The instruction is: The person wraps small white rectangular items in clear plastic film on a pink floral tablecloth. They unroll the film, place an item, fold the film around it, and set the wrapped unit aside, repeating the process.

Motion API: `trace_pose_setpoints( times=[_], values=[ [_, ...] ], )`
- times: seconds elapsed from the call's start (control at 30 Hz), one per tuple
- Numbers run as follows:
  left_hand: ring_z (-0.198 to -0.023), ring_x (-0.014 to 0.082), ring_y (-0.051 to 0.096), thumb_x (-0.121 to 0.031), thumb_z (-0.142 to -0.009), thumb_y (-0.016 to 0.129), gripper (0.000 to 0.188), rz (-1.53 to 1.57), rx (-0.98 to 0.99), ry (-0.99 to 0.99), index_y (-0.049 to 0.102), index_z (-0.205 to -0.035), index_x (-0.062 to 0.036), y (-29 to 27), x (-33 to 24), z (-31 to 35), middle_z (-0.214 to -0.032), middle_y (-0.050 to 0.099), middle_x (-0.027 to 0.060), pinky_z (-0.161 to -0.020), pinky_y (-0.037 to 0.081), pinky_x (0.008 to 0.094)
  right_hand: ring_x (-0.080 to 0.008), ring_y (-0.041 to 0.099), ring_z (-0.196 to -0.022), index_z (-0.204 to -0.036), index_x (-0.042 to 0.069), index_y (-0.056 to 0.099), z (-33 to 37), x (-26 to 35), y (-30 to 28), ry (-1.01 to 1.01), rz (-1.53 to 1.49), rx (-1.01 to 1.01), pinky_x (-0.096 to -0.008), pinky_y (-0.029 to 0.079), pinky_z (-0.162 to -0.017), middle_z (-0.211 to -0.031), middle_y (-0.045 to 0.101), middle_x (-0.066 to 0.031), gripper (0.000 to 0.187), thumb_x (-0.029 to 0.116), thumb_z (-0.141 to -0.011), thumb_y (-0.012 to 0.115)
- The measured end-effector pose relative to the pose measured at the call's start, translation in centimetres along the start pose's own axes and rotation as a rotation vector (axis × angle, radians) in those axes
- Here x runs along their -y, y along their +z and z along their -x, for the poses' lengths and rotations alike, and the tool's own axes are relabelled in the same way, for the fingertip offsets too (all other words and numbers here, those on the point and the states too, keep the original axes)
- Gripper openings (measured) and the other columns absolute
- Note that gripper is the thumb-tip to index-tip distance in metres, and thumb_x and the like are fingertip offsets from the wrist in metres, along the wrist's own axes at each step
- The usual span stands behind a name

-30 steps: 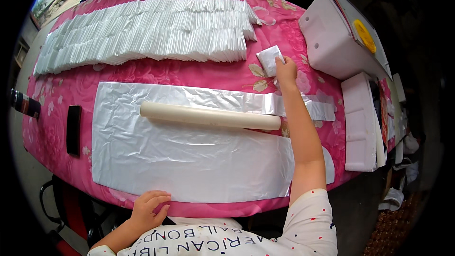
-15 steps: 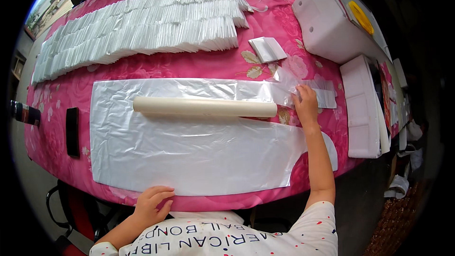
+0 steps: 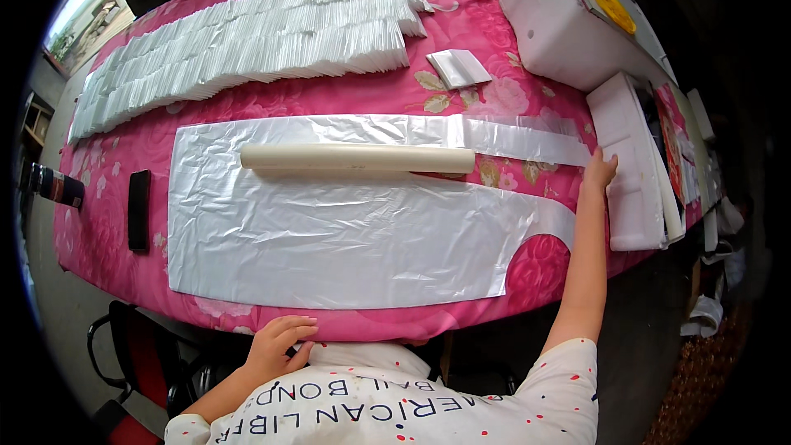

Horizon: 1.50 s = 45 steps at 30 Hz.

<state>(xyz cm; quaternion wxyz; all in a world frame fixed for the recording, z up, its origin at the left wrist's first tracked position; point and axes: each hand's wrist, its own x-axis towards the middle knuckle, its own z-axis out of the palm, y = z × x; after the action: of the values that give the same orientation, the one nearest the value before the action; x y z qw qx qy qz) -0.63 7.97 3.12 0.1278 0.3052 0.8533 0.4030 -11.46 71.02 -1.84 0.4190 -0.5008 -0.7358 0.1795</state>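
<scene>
The bag (image 3: 354, 247) lies flat on the pink cloth (image 3: 540, 265), a tube (image 3: 354, 158) across it. I have my right hand (image 3: 600, 169) at the upper strap's (image 3: 535, 145) outer end; from here I cannot tell whether it pinches. My left hand (image 3: 280, 344), loosely spread, is at the cloth's near edge.

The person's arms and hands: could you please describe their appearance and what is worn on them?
The left hand and right hand are bare, with no gloves visible. Both forearms are uncovered. The right sleeve is short and white with red and dark spots; the white shirt bears dark lettering.
</scene>
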Motion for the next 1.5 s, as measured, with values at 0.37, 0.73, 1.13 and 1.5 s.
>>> trace_pose_setpoints(
  times=[0.37,0.73,1.13,1.5],
  values=[
    [-0.098,0.0278,0.058,-0.006,-0.072,0.064,0.03,-0.212,0.057,0.257,0.059,-0.101,-0.0053,-1.0,0.3,-2.5,-0.107,0.06,0.0097,-0.081,0.049,0.0364,-0.0291,0.048,-0.106,-0.123,0.002,0.048,25.4,15.4,-4.6,-1.278,-0.053,0.8,-0.0407,0.039,-0.092,-0.109,0.054,-0.0126,0.054,0.025,-0.077,0.065],
    [-0.133,0.0463,0.01,-0.036,-0.078,0.062,0.082,-0.252,0.037,0.086,0.021,-0.141,-0.0031,2.9,1.4,-8.2,-0.145,0.004,0.0303,-0.108,0.017,0.0472,-0.0354,0.036,-0.124,-0.128,-0.001,0.043,32.0,9.5,-17.0,-1.123,-0.252,1.345,-0.041,0.03,-0.103,-0.132,0.04,-0.0218,0.053,0.027,-0.085,0.056],
    [-0.134,0.0477,0.009,-0.029,-0.074,0.063,0.076,-0.278,0.045,0.178,0.029,-0.137,-0.0026,7.9,-2.9,-13.6,-0.144,0.003,0.0309,-0.108,0.019,0.0482,-0.0333,0.04,-0.124,-0.123,-0.006,0.047,12.2,-7.2,-13.1,-0.684,0.21,0.536,-0.0378,0.03,-0.105,-0.13,0.045,-0.0214,0.04,0.016,-0.089,0.045],
    [-0.133,0.0477,0.009,-0.028,-0.074,0.063,0.074,-0.3,0.043,0.176,0.031,-0.136,-0.0027,8.3,-2.9,-13.7,-0.145,0.002,0.0301,-0.107,0.02,0.0485,-0.0315,0.058,-0.085,-0.088,0.002,0.06,12.4,-4.1,-15.8,-0.659,0.233,0.338,-0.0397,0.046,-0.075,-0.089,0.063,-0.0127,0.011,0.01,-0.08,0.06]
  ],
)
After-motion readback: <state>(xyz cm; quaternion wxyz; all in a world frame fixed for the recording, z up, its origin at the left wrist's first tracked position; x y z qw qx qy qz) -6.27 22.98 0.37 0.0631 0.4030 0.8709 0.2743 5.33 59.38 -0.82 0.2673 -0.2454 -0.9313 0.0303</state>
